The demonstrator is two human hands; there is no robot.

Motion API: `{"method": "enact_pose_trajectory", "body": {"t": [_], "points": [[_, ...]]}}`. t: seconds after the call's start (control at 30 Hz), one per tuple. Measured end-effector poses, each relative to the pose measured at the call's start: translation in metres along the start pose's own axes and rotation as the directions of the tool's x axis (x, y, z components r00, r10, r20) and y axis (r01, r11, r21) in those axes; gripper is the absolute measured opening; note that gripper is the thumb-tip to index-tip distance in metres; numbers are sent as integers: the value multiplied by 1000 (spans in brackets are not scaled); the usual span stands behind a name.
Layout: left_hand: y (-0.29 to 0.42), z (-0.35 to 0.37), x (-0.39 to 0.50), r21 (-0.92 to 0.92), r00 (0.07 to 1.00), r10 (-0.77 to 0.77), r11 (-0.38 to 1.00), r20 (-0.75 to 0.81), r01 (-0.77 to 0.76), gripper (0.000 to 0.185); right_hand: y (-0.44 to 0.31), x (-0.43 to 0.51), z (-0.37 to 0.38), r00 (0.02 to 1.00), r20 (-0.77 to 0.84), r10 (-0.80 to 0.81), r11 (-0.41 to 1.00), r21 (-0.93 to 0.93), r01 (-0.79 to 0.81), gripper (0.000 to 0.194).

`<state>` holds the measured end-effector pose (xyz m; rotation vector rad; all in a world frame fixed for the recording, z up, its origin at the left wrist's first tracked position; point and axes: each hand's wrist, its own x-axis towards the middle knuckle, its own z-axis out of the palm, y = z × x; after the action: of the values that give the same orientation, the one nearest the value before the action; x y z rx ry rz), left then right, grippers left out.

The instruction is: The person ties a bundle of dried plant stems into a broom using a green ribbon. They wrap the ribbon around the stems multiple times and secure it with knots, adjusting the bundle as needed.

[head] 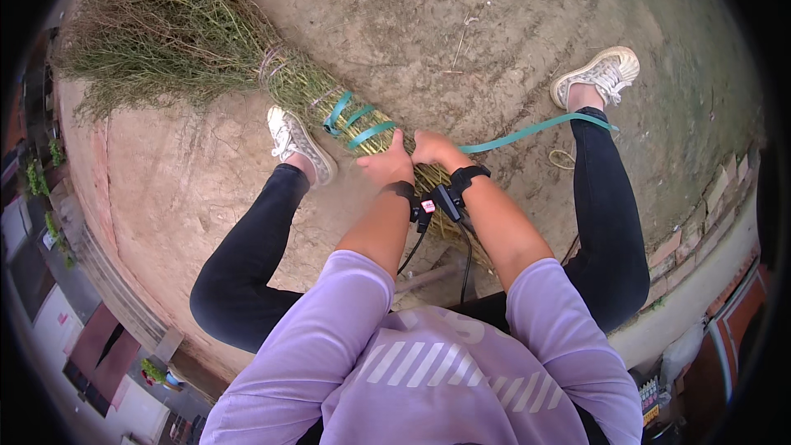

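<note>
A long twig broom (pixel 300 83) lies diagonally across the ground in front of me, its brushy head (pixel 167 31) at the upper left and its stalks running down between my legs. Green plastic strapping (pixel 371 135) spirals several times around the stalks. My left hand (pixel 390 159) grips the bundle just below the last visible turn, thumb along the top. Close beside it, my right hand (pixel 434 149) is closed on the far side of the stalks; its curled fingertips are hidden. From behind my right wrist, a loose length of strapping (pixel 525 131) stretches to my right ankle.
Thinner ties (pixel 270 67) circle the broom's neck. My left shoe (pixel 300 142) stands beside the bundle, my right shoe (pixel 596 77) far out to the right. A thin yellowish loop (pixel 561 159) lies on the dirt ground (pixel 494 43). Bricks (pixel 698 228) line the right edge.
</note>
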<state>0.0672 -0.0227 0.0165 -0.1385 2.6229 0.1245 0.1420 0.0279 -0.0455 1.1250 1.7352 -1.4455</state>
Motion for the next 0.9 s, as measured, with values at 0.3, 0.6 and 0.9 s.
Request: {"method": "enact_pose_trajectory", "body": {"t": [0.3,0.6,0.9], "points": [[-5,34,18,112,997,15,994,-78,-6,103,22,18,-17,960,168,-225,973,89,212,66],[-16,42,22,106,948,151,986,-281,-125,91,60,-7,-49,922,242,-303,953,64,296,26],[-12,32,20,-7,983,86,996,-162,-88,89,71,10,-28,928,373,-16,878,450,-166,18]]}}
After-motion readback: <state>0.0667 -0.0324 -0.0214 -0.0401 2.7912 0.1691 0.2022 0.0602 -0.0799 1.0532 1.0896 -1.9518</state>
